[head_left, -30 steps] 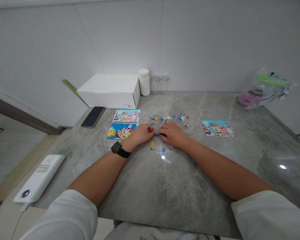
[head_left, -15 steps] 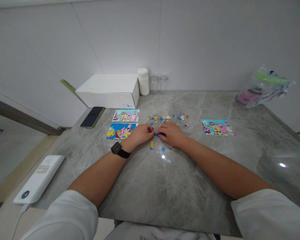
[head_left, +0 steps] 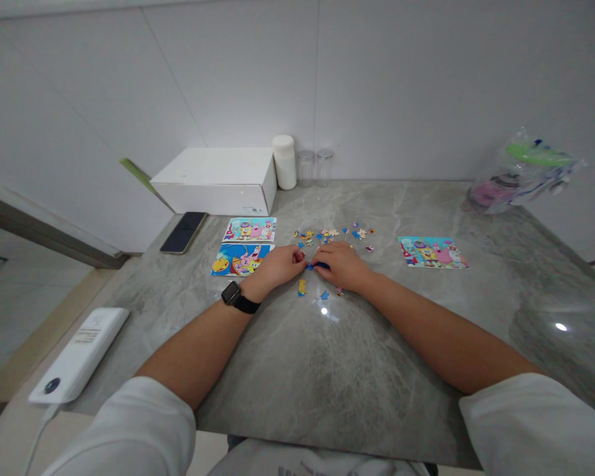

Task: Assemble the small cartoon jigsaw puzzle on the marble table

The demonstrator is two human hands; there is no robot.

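Both my hands rest on the grey marble table (head_left: 327, 370), fingertips meeting in the middle. My left hand (head_left: 277, 266), with a black watch on its wrist, is pinched closed. My right hand (head_left: 341, 264) is also closed, and small blue puzzle pieces (head_left: 316, 266) show between the two hands' fingertips. Several loose puzzle pieces (head_left: 333, 233) lie scattered just beyond the hands, and a few more pieces (head_left: 302, 287) lie just in front of them. Two finished cartoon puzzle pictures (head_left: 242, 244) lie to the left, one cartoon picture (head_left: 432, 252) to the right.
A white box (head_left: 218, 178), a white jar (head_left: 284, 162) and two clear jars (head_left: 316, 166) stand at the back wall. A black phone (head_left: 183, 231) lies left of the pictures. A white power bank (head_left: 79, 354) sits near the left edge. A plastic bag (head_left: 523, 170) lies back right.
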